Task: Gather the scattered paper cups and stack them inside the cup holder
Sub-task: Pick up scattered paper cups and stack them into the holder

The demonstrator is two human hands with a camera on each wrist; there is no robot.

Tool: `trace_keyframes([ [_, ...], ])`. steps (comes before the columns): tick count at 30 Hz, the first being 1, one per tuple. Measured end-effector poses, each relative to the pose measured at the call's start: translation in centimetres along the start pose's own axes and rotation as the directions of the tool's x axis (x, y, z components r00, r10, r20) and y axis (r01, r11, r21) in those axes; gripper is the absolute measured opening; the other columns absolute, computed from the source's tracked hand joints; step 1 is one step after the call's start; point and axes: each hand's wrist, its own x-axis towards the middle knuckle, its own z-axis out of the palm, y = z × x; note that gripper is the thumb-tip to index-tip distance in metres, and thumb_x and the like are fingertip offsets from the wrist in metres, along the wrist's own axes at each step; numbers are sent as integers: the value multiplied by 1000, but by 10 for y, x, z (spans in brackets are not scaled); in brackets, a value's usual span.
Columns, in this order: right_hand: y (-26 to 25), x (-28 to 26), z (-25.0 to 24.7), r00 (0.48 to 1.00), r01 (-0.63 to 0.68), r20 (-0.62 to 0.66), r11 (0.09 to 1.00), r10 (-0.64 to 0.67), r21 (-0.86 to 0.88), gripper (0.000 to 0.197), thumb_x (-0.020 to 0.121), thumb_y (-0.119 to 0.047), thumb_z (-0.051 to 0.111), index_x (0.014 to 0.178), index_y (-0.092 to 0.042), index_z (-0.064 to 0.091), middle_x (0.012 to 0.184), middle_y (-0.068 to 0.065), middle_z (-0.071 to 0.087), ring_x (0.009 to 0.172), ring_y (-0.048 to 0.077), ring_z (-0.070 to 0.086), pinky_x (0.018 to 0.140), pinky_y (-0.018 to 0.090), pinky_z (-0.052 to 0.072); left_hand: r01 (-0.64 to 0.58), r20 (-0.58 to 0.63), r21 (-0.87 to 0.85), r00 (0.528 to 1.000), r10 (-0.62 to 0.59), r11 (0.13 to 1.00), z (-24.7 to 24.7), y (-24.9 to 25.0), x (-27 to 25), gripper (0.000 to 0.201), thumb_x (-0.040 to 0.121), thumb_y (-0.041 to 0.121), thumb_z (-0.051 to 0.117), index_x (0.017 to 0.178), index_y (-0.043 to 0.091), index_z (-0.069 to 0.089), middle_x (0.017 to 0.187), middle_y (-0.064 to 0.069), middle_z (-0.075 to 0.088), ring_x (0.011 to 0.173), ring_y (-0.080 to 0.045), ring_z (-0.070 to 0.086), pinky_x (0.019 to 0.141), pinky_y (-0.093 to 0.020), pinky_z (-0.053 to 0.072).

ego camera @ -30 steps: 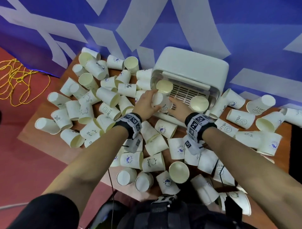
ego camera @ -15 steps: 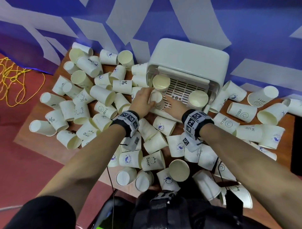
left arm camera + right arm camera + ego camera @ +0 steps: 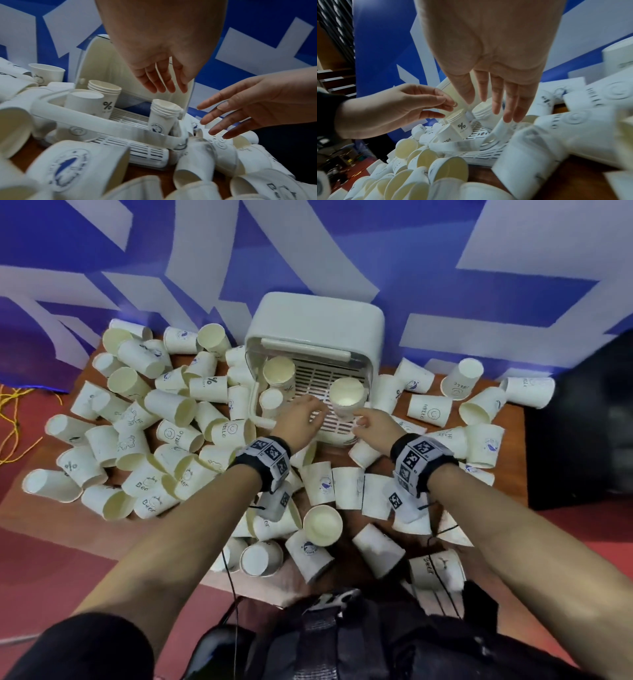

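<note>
The white cup holder (image 3: 315, 337) stands open at the back of the table, its slotted tray (image 3: 334, 422) facing me. Inside stand a stack of cups (image 3: 278, 373) at the back left, a single upside-down cup (image 3: 271, 402) before it, and a second stack (image 3: 346, 398) on the right. My left hand (image 3: 310, 412) hovers over the tray between them, fingers relaxed, holding nothing (image 3: 161, 83). My right hand (image 3: 364, 419) hangs at the holder's front right corner, fingers spread and empty (image 3: 491, 102). Many paper cups (image 3: 178, 436) lie scattered around the holder.
Loose cups cover the wooden table (image 3: 510, 474) left, right and in front of the holder, some upright, most on their sides. A blue and white wall (image 3: 342, 251) rises right behind the holder. A yellow cord (image 3: 13, 422) lies on the red floor at left.
My left hand held a cup at the holder's front left; that cup now stands upside down inside and the hand has let go. My right hand has drawn back off the tray.
</note>
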Motion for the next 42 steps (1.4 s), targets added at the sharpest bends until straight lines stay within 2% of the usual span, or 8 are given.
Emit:
trace_keyframes([
  [3, 29, -23, -25, 999, -17, -33, 999, 18, 29, 43, 92, -12, 54, 134, -12, 50, 125, 10, 57, 116, 22, 52, 84, 18, 34, -28, 24, -11, 999, 28, 1000, 18, 32, 1, 22, 97, 17, 50, 105, 7, 68, 111, -12, 63, 106, -28, 54, 91, -34, 39],
  [8, 77, -54, -69, 994, -82, -76, 996, 83, 20, 41, 93, -16, 54, 134, -13, 50, 129, 11, 55, 117, 24, 52, 87, 22, 39, -37, 37, -54, 999, 39, 998, 47, 95, 10, 23, 98, 17, 49, 103, 6, 69, 108, -10, 65, 103, -24, 54, 84, -26, 35],
  [18, 153, -78, -135, 940, -183, -270, 976, 208, 115, 42, 93, -11, 51, 135, -12, 48, 133, 13, 52, 123, 27, 48, 97, 27, 35, -111, 140, -80, 983, 122, 991, 110, 186, 47, 23, 96, 20, 50, 92, 5, 67, 96, -11, 66, 91, -25, 57, 80, -34, 43],
  [23, 179, -74, -152, 909, -210, -334, 966, 250, 153, 43, 92, -7, 47, 135, -9, 46, 132, 14, 54, 118, 30, 52, 93, 30, 39, -129, 177, -88, 974, 143, 988, 136, 210, 70, 21, 96, 21, 50, 100, 10, 67, 102, -8, 67, 95, -22, 58, 84, -34, 46],
  [27, 185, -65, -167, 866, -178, -436, 966, 244, 188, 33, 90, -1, 45, 122, -3, 53, 121, 16, 59, 112, 33, 54, 85, 28, 39, -114, 208, -88, 969, 130, 990, 151, 221, 89, 20, 95, 17, 51, 109, 13, 64, 111, -5, 65, 102, -19, 57, 88, -30, 45],
  [34, 215, -27, -190, 797, -242, -475, 918, 373, 315, 51, 88, -9, 50, 138, -5, 39, 138, 19, 43, 125, 33, 46, 106, 41, 39, -63, 295, -106, 951, 92, 992, 186, 237, 132, 30, 94, 15, 50, 124, 11, 56, 122, -8, 62, 112, -24, 56, 95, -33, 43],
  [38, 236, -6, -200, 746, -248, -494, 875, 446, 415, 56, 87, -8, 50, 142, -11, 38, 141, 13, 43, 128, 27, 45, 107, 36, 38, -72, 323, -43, 943, 82, 997, 207, 242, 160, 35, 95, 19, 50, 129, 15, 51, 129, -6, 58, 118, -24, 54, 100, -39, 43],
  [42, 248, 14, -201, 696, -205, -530, 841, 485, 502, 57, 82, -7, 51, 138, -13, 42, 136, 9, 49, 124, 23, 49, 107, 34, 39, -94, 349, -57, 931, 108, 994, 221, 248, 189, 39, 95, 15, 50, 134, 11, 47, 133, -9, 55, 122, -24, 50, 101, -31, 37],
])
